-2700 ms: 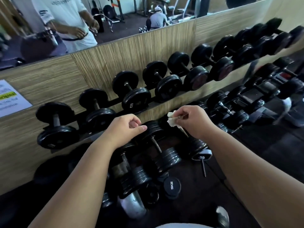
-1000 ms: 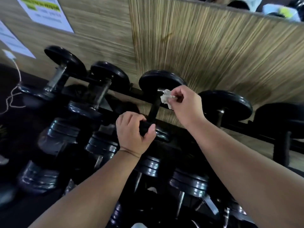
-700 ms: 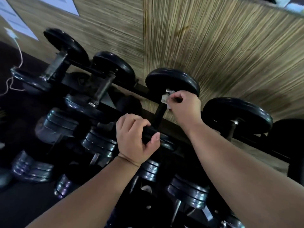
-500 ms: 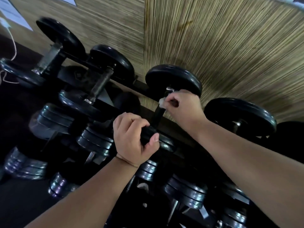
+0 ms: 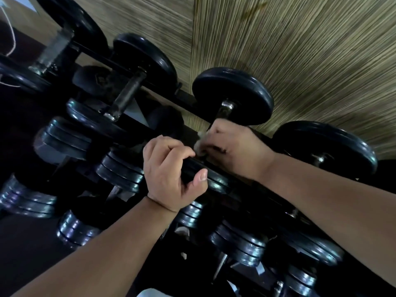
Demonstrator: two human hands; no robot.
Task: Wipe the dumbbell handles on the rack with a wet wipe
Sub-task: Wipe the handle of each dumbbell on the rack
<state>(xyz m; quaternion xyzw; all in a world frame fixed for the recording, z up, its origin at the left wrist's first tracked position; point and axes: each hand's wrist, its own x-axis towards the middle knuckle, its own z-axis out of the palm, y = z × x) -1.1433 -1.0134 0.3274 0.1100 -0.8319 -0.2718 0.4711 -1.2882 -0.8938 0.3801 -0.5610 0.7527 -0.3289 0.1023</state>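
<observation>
A black dumbbell (image 5: 233, 95) lies on the upper rail of the rack (image 5: 184, 98), its far plate against the wall. My right hand (image 5: 231, 148) is wrapped round its handle, low down near the front plate, with the white wet wipe (image 5: 200, 144) bunched under the fingers; only a scrap of wipe shows. The handle's top end (image 5: 225, 108) is bare above my fist. My left hand (image 5: 169, 174) grips the rim of that dumbbell's front plate (image 5: 214, 179).
More black dumbbells sit on the upper rail to the left (image 5: 128, 93) and right (image 5: 325, 146). Smaller plate dumbbells (image 5: 120, 170) fill the lower tier. A striped wooden wall panel (image 5: 300, 50) stands right behind the rack. A white cable (image 5: 10, 35) hangs at far left.
My right hand has slid with the wipe down the handle, from just under the far plate toward the front plate. My left hand has kept its hold on the front plate.
</observation>
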